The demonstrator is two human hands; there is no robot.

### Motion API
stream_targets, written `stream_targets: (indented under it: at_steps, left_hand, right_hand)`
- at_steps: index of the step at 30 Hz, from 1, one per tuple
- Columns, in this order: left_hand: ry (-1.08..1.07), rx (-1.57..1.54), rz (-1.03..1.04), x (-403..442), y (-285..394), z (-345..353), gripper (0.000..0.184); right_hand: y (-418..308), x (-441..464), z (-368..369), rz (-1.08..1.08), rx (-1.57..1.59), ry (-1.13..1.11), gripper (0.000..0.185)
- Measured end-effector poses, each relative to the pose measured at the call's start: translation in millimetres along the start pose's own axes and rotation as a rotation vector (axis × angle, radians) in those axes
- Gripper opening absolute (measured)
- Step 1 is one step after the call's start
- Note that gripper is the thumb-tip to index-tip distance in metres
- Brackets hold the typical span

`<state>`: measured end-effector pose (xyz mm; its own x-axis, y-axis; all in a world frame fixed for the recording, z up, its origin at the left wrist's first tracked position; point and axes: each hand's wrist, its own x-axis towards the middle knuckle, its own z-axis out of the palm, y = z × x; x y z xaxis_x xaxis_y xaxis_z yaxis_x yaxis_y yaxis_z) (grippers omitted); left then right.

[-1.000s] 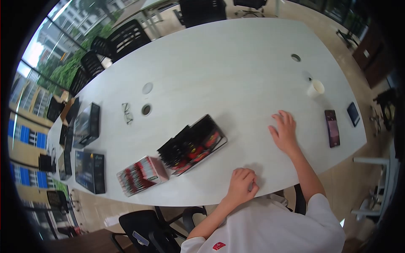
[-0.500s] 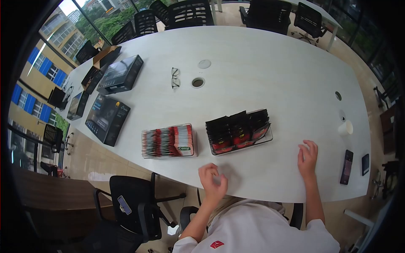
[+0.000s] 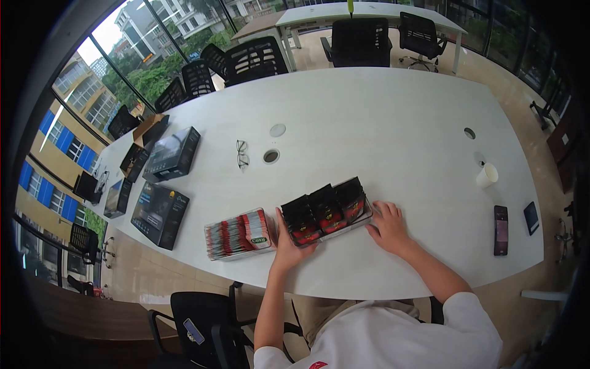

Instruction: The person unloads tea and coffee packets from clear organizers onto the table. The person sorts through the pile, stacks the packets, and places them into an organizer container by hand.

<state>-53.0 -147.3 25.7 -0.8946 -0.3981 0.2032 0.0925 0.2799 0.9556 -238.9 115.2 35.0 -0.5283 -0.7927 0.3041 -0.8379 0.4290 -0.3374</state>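
A clear tray of black and red packets (image 3: 326, 212) stands on the white table in front of me. My left hand (image 3: 291, 246) is against its left end, with the fingers wrapped round the lower left corner. At the tray's right end is my right hand (image 3: 389, 227), its fingers apart and the fingertips close to the tray wall. Just left of my left hand, a second clear container holds upright red and white packets (image 3: 238, 235).
Dark boxes (image 3: 160, 212) lie on the left of the table (image 3: 369, 129). Glasses (image 3: 242, 154) lie near a round cable hole (image 3: 271, 156). A white cup (image 3: 487, 176), a phone (image 3: 501, 230) and a second dark device (image 3: 531, 218) are at the right.
Both hands have moved to the ends of the tray of black packets; my left hand has taken hold of it. The tray is now slightly more tilted on the table. The camera view has shifted.
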Motion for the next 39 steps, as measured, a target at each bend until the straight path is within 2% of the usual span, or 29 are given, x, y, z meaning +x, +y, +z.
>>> stream_targets:
  at_steps: [2,8,11,14,17,20,23,26,29,31,34,38,39]
  left_hand:
    - [-0.045,-0.012,0.045,9,11,3,0.140]
    - [0.105,-0.092,0.110,4,16,36,0.131]
    - [0.216,-0.167,0.076,5,26,58,0.131]
    - [0.305,-0.281,0.002,10,27,74,0.129]
    - [0.355,-0.435,-0.111,9,40,90,0.122]
    - [0.352,-0.607,-0.133,3,46,113,0.114]
    - [0.346,-0.740,-0.160,-6,48,145,0.104]
    - [0.404,-0.664,-0.168,-17,74,189,0.087]
    - [0.361,-0.537,-0.216,-24,82,206,0.091]
    - [0.299,-0.473,-0.257,-19,96,209,0.094]
    - [0.228,-0.547,-0.300,-19,94,212,0.098]
    - [0.278,-0.504,-0.178,-35,46,218,0.079]
    - [0.323,-0.644,-0.222,-32,52,213,0.077]
  right_hand:
    - [3,-5,1,-0.009,0.008,0.010,0.049]
    - [8,-9,4,0.106,0.172,0.068,0.048]
    - [13,-9,0,0.169,0.388,0.146,0.044]
    - [17,-11,1,0.275,0.755,0.258,0.042]
    - [18,-22,4,0.399,0.946,0.318,0.050]
    - [-12,-28,-4,0.538,1.399,0.596,0.061]
    - [-36,-49,7,0.676,1.930,0.484,0.067]
    - [-51,-77,32,0.534,1.934,0.251,0.064]
    - [-58,-90,35,0.657,1.899,0.255,0.063]
    - [-59,-93,38,0.715,1.925,0.352,0.062]
    - [-60,-95,26,0.725,1.953,0.435,0.061]
    - [-40,-101,12,0.647,1.985,0.515,0.061]
    - [-37,-95,-8,0.662,1.983,0.521,0.062]
